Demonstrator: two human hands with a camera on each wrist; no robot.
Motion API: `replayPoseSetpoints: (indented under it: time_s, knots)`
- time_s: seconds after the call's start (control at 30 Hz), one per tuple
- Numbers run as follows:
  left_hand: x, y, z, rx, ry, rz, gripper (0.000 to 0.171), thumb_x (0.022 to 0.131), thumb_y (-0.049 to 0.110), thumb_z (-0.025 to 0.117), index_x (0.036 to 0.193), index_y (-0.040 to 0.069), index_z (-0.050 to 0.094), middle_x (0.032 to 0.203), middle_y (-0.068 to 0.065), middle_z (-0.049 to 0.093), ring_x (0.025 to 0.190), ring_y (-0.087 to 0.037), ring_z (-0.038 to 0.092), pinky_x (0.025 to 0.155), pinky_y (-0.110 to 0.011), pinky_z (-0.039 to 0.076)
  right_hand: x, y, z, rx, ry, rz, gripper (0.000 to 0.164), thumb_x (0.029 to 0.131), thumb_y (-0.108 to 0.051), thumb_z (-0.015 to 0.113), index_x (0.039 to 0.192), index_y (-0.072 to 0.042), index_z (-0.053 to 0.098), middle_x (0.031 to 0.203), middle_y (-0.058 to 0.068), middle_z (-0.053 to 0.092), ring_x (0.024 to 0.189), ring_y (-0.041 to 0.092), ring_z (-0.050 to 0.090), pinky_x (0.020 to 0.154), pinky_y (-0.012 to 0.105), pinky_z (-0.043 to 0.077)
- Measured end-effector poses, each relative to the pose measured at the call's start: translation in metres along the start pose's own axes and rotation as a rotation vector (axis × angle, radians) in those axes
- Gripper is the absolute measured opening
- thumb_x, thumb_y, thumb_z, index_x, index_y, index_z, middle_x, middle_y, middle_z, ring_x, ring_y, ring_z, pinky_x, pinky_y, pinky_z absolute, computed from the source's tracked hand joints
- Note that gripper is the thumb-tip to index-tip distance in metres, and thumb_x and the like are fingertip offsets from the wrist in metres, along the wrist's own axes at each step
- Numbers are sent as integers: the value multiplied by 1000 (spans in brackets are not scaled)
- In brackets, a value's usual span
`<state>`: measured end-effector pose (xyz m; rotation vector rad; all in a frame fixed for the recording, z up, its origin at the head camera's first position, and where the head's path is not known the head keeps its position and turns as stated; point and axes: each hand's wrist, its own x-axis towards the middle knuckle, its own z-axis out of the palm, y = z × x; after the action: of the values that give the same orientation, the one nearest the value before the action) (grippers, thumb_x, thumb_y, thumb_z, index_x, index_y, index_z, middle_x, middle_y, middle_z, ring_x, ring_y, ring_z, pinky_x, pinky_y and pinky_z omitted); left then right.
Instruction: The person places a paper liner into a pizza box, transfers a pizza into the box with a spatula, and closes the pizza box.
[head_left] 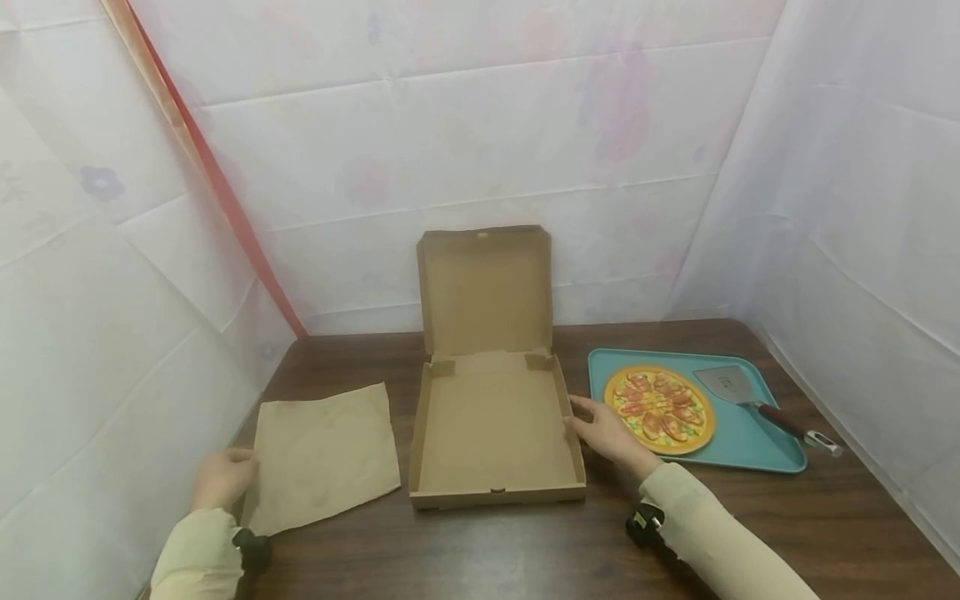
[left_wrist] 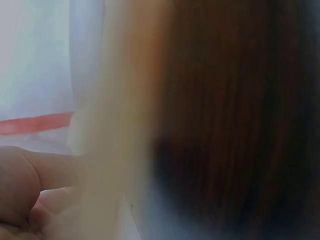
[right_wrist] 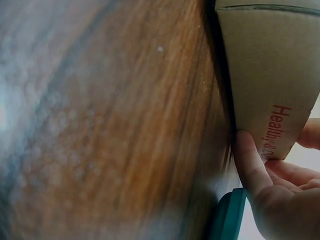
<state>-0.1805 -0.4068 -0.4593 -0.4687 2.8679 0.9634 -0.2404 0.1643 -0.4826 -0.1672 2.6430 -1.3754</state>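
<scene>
My left hand (head_left: 225,477) pinches the left edge of a square brown paper sheet (head_left: 326,458), which lies tilted on the table's left side. In the left wrist view the sheet is a blurred pale band beside my curled fingers (left_wrist: 50,170). A cardboard pizza box (head_left: 495,425) stands open in the middle, its lid (head_left: 486,292) upright at the back. At the box's right wall, my right hand (head_left: 609,429) grips the side, thumb at the rim. The right wrist view shows fingertips (right_wrist: 247,145) against the outer wall, which has red lettering.
Right of the box lies a teal tray (head_left: 757,442), close beside my right hand. On it are a round pizza (head_left: 660,408) and a pizza server (head_left: 731,385) whose brown handle sticks out past the tray's right edge. Patterned white sheeting (head_left: 480,150) encloses the dark wooden table (head_left: 495,558).
</scene>
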Motion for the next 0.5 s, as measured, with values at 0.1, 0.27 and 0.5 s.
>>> replayPoseSetpoints:
  time_s: [0.1,0.27,0.5]
  knots:
    - [-2,0,-1,-50,23,-16,49,98,19,42,130,-18,48,136,-41,44,123,-59,41,98,-64,41,1,2,0,-5,2,2,52,99,-20,55,146,-1,42,147,24,46,133,42,46,103,56,45]
    - [-4,0,-2,-135,50,-67,50,101,24,43,133,-14,48,143,-39,36,131,-56,35,106,-63,34,1,2,0,2,4,-5,52,99,-20,55,146,-2,43,148,23,46,134,42,46,103,56,45]
    - [-7,1,-9,-228,62,-127,58,102,34,43,138,-10,45,149,-36,28,137,-52,30,110,-60,30,0,3,1,19,3,-18,51,99,-19,55,146,-4,44,146,22,48,130,40,51,99,52,49]
